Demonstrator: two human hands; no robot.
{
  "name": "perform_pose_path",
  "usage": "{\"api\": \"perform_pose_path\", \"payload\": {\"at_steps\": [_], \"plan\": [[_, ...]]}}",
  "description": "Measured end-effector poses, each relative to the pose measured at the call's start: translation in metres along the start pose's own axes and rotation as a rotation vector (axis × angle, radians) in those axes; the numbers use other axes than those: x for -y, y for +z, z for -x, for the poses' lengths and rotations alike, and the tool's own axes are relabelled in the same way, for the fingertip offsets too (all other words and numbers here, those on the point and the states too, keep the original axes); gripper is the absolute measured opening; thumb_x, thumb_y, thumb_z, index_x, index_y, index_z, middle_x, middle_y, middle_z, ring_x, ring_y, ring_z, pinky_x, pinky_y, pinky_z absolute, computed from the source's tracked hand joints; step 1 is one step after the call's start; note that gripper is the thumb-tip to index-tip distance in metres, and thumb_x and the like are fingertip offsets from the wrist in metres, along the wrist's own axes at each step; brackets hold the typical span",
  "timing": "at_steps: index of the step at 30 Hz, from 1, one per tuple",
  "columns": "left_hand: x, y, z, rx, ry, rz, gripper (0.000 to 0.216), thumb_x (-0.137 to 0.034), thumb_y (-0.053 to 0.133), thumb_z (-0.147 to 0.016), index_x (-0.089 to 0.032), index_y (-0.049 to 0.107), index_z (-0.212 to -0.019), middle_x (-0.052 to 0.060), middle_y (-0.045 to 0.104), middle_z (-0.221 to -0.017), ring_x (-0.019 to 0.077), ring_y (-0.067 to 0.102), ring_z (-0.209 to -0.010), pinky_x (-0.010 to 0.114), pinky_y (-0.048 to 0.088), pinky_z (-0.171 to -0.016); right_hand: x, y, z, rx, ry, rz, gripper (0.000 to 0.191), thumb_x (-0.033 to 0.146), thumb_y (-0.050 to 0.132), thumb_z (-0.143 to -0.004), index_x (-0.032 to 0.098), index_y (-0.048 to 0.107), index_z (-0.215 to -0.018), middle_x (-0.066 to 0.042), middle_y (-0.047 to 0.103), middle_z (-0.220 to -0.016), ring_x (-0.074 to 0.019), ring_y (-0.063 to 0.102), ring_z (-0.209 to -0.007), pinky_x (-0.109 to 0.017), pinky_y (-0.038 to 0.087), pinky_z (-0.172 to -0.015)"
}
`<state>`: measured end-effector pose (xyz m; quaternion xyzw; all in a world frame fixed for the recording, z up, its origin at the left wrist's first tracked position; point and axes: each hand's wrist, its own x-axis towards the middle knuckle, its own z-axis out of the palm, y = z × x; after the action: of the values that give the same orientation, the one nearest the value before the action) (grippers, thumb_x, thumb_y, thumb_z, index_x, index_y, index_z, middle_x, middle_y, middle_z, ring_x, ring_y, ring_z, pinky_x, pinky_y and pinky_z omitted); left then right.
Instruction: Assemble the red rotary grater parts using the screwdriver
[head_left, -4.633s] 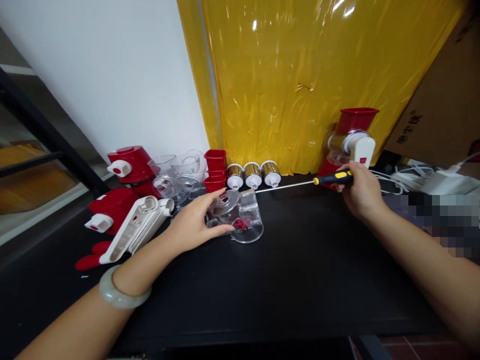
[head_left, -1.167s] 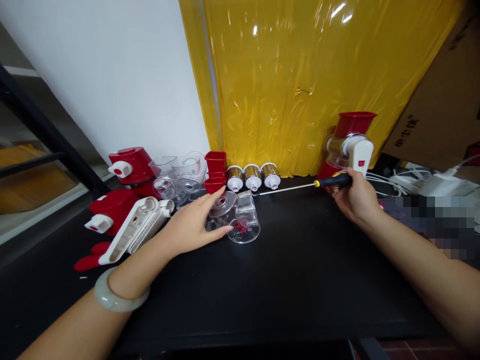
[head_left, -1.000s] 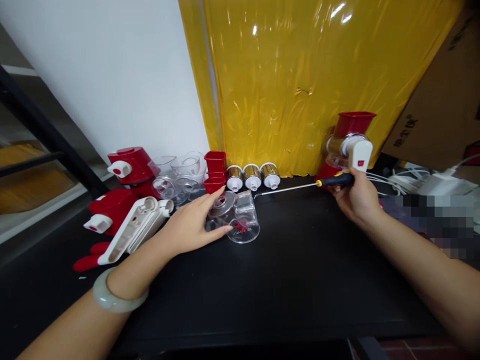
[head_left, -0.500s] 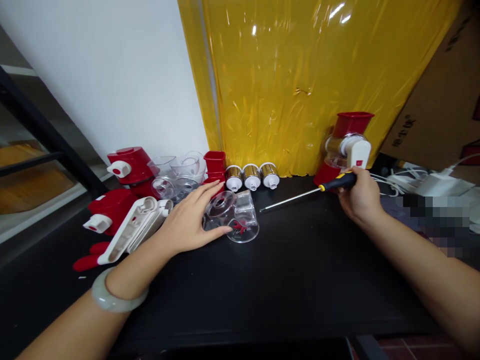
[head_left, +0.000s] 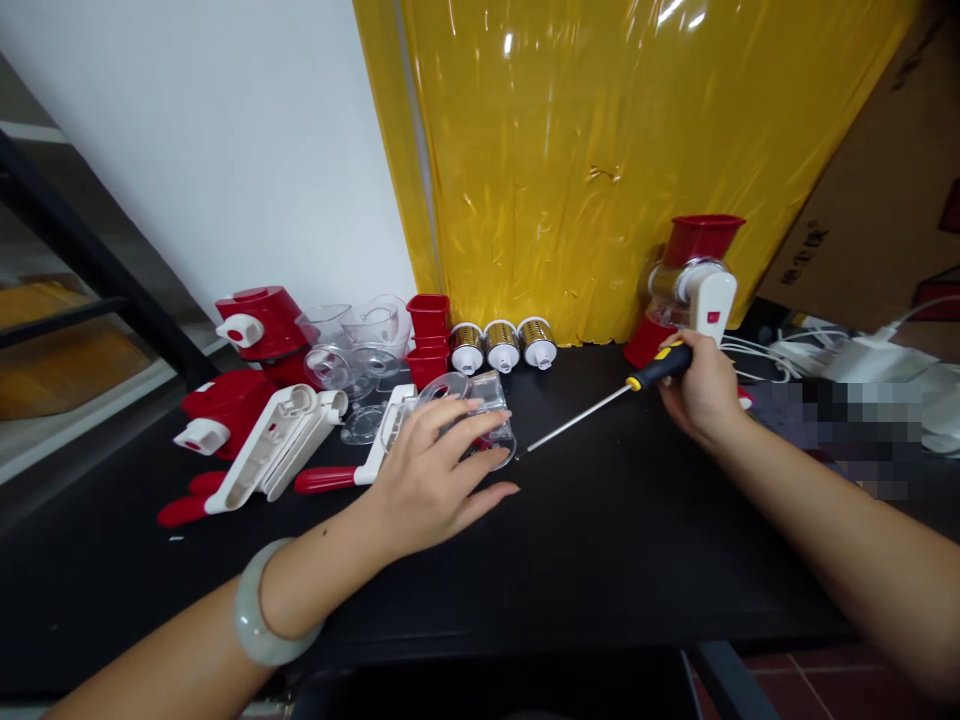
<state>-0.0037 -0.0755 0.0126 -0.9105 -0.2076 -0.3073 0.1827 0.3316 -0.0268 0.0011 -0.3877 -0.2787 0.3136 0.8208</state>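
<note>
My right hand (head_left: 703, 385) is wrapped round the black and yellow handle of a screwdriver (head_left: 581, 418). Its long metal shaft slants down to the left, the tip near the black tabletop by a clear plastic part (head_left: 491, 393). Over that part hovers or rests my left hand (head_left: 439, 480), fingers spread; whether it touches is unclear, as the hand covers much of the part. A white crank handle with a red grip (head_left: 326, 480) lies just left of my left hand, its far end partly hidden. A jade-like bangle (head_left: 259, 610) circles my left wrist.
Red grater bases (head_left: 259, 345), clear bowls (head_left: 375, 325), white crank arms (head_left: 274, 440) and red hoppers (head_left: 429, 318) stand at left. Three metal grating drums (head_left: 502, 348) line the back. An assembled red-and-white rotary grater (head_left: 705, 275) stands right, near white cables (head_left: 765, 362) and a cardboard box (head_left: 840, 200).
My left hand has moved right and nearer me, over the clear part, uncovering the crank handle with the red grip. The screwdriver has shifted slightly left, its tip lower.
</note>
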Motion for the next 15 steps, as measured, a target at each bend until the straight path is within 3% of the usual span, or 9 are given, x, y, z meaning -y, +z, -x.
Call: {"api": "perform_pose_path", "payload": {"at_steps": [6,15], "plan": [[-0.001,0.003,-0.001,-0.008,0.016,0.023,0.019,-0.033,0.074,-0.08,-0.026,0.072,-0.097,0.005,0.065,-0.127,0.0301,0.049,-0.125,0.053,0.043,-0.105,-0.009,0.001,0.009,0.061,0.041,0.033,0.024,0.028,0.056,-0.085,0.019,0.053,-0.063,0.002,0.05,-0.06,-0.0076,0.044,-0.05,-0.019,0.032,-0.04],[-0.002,0.005,0.0,-0.023,0.017,-0.008,0.008,-0.023,0.069,-0.084,-0.025,0.071,-0.092,0.003,0.064,-0.129,0.0283,0.049,-0.125,0.052,0.044,-0.105,-0.009,0.003,0.012,0.093,0.05,0.041,0.022,0.027,0.056,-0.083,0.02,0.054,-0.062,0.003,0.049,-0.057,-0.0078,0.041,-0.047,-0.018,0.031,-0.037]]}}
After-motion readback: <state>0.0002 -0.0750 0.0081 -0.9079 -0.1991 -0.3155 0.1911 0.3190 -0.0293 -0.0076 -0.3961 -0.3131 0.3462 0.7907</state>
